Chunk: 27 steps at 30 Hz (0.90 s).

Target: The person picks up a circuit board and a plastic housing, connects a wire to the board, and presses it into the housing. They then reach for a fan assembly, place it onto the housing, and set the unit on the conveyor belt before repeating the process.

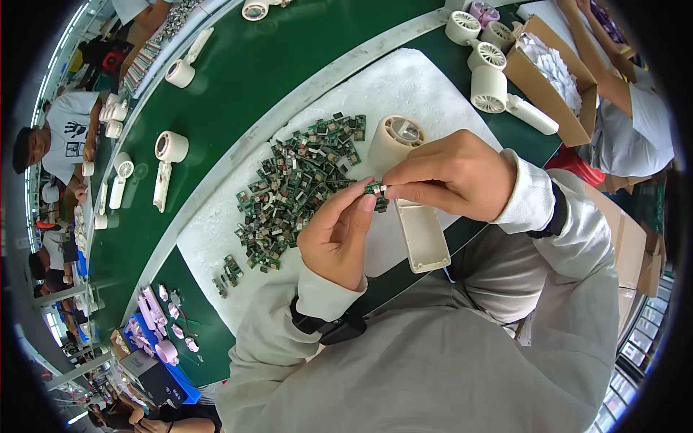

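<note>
One small green circuit board (374, 189), pinched by left hand (334, 237) and right hand (462, 177), both nearly closed; loose heap of green circuit boards (299, 189) beside, on white foam sheet (404, 83).

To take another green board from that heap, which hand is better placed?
Probably the left hand: it is beside the heap of boards, while the right hand is farther off, near the cream fan housing. Both hands meet at a small board.

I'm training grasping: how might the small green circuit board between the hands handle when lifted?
The small green circuit board, tiny between left hand and right hand, is probably light. Likely stiff, being a flat board. Possibly fragile: its components look exposed.
</note>
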### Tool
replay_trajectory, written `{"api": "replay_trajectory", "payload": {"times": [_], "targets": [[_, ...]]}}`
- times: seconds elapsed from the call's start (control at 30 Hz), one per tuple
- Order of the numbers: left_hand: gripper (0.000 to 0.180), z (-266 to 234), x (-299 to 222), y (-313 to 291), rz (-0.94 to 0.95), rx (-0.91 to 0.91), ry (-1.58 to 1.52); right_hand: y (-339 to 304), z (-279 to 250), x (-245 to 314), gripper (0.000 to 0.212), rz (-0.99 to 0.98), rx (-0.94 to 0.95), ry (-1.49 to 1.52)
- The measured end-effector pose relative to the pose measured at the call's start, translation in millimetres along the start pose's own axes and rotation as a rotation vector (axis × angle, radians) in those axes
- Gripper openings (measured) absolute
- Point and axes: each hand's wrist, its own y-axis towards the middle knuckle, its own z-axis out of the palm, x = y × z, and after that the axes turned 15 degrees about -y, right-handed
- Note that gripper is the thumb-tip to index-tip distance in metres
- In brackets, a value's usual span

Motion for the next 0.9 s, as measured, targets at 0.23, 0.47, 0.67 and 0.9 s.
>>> {"api": "replay_trajectory", "payload": {"times": [0.23,0.47,0.67,0.9], "targets": [[0.028,-1.9,3.9,-0.1,0.079,0.084,0.015,0.0,-3.7,-3.1,0.016,-0.018,0.061,-0.001],[0.03,-4.9,11.1,4.0,0.091,0.256,-0.111,-8.2,-7.2,-4.7,0.015,0.039,0.041,0.02],[0.03,-7.7,14.0,4.7,0.034,0.304,-0.203,-11.4,-8.0,0.1,0.015,0.227,0.094,0.122],[0.03,-12.6,20.5,6.1,-0.003,0.343,-0.252,-15.7,1.8,-0.3,0.016,0.254,0.069,0.162]]}}
